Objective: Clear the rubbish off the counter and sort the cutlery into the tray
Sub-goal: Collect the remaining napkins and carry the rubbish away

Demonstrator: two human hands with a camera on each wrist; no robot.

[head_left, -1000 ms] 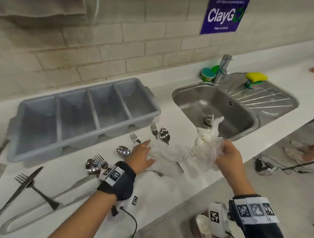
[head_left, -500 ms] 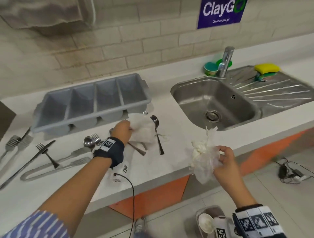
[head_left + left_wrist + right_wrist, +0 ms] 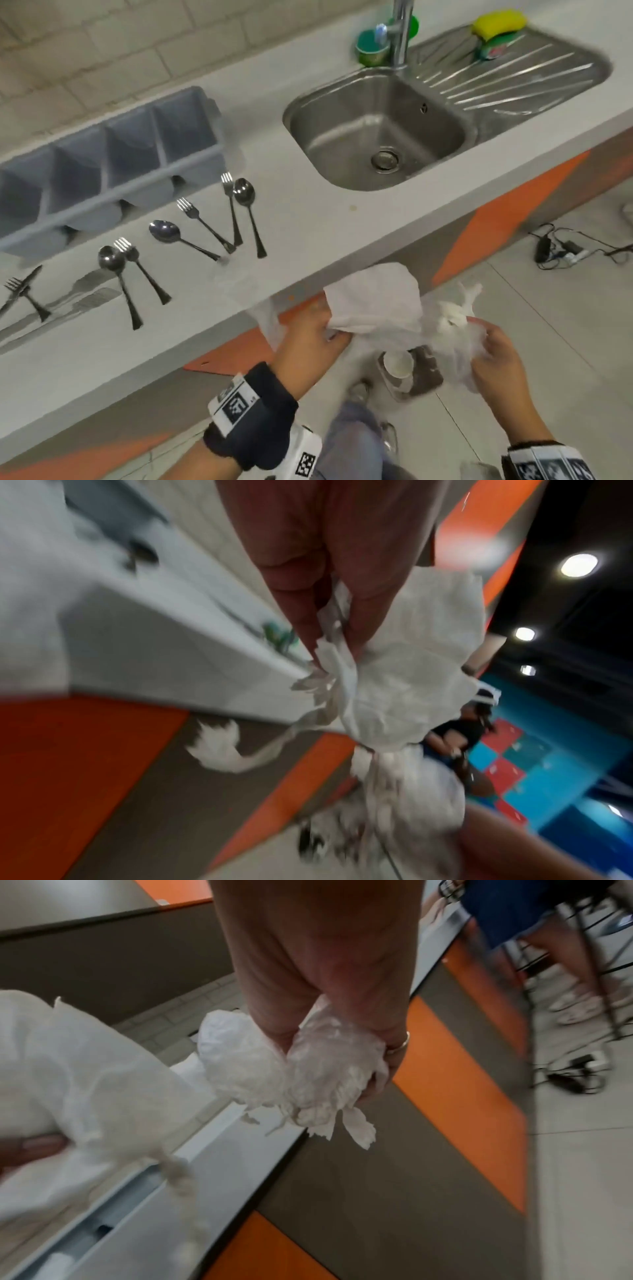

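Fingers of left hand [image 3: 308,337] clamp one napkin [image 3: 376,301], right hand [image 3: 493,359] one wad [image 3: 452,318]; three spoons [image 3: 244,196] on counter [image 3: 308,219].

Open counter [image 3: 308,233] between cutlery [image 3: 205,222] and sink [image 3: 376,130].

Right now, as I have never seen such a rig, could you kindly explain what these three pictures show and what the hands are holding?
No machine here: a person wears three cameras. The head view looks down at both hands; each wrist view looks along one hand. The left hand grips a white paper napkin, and the right hand grips crumpled tissue and clear plastic, both past the counter's edge, above a bin on the floor. On the counter lie forks and spoons before a grey cutlery tray, its visible compartments empty, beside a sink.
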